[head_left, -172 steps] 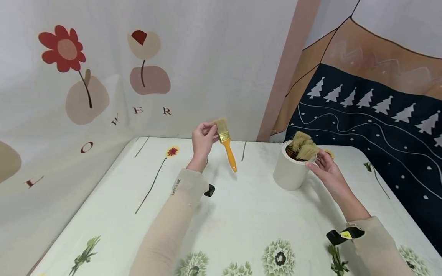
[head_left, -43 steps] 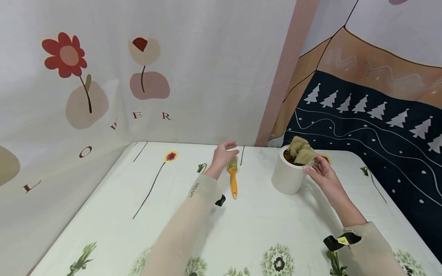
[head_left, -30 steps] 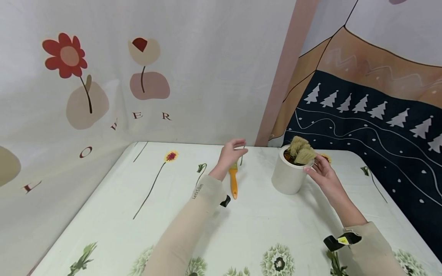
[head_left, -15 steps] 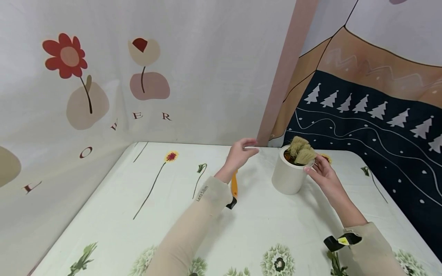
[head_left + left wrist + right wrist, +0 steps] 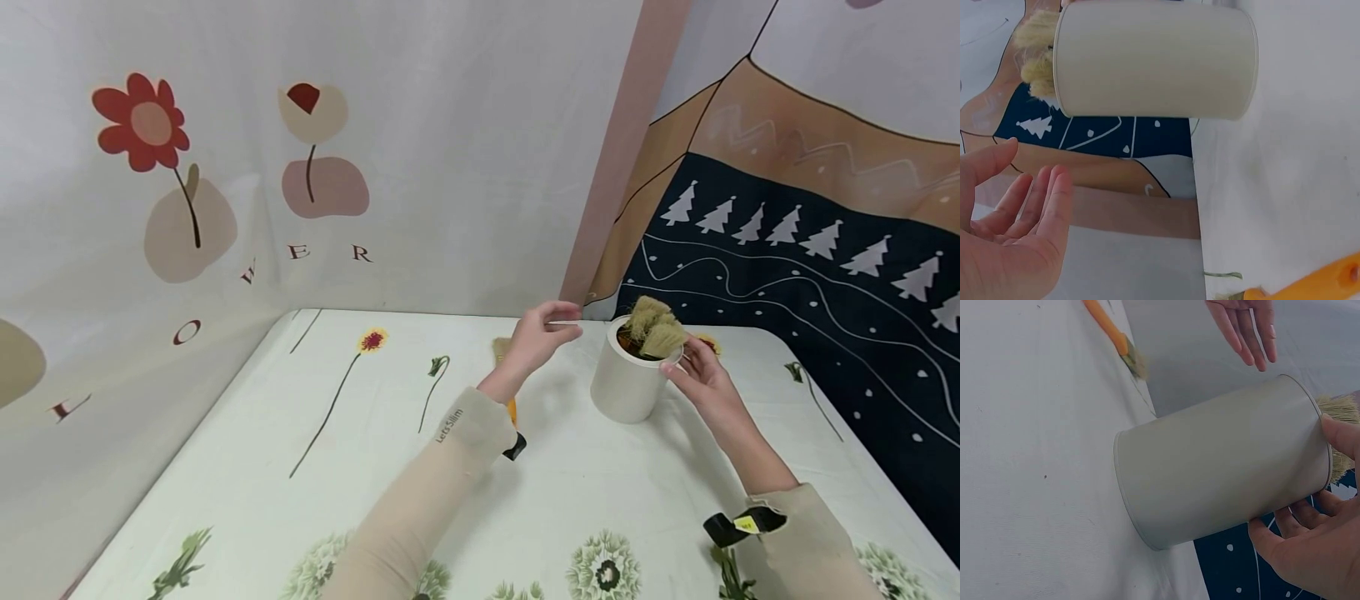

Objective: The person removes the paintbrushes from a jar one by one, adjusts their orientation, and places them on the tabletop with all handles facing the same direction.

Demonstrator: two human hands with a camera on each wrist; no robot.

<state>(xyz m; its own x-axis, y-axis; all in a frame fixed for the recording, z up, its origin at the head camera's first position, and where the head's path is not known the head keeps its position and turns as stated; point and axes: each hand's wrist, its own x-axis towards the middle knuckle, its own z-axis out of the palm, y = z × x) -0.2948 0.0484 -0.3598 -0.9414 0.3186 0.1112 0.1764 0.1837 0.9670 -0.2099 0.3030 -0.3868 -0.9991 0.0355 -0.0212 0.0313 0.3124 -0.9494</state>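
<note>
My right hand [image 5: 705,383] grips the upper right side of a white cylindrical pot [image 5: 628,387], thumb and fingers at its rim in the right wrist view. Pale bristles [image 5: 651,325] of paintbrushes stick up out of the pot, their handles hidden inside it. To the left of the pot, my left hand [image 5: 534,340] hovers with loose, spread fingers and nothing in them, apart from the pot. Under that wrist a paintbrush with an orange handle [image 5: 1322,281] lies on the table, partly covered by the left arm in the head view.
A white cloth with printed flowers covers the table [image 5: 570,483]. Behind it hangs a pale curtain [image 5: 450,167] with flower prints and letters. A dark blue cloth [image 5: 750,258] with white trees hangs at the back right.
Several seconds ago my left hand held the orange-handled paintbrush by its bristles; it then lay on the table. My left hand has since moved right toward the pot. My right hand keeps its grip.
</note>
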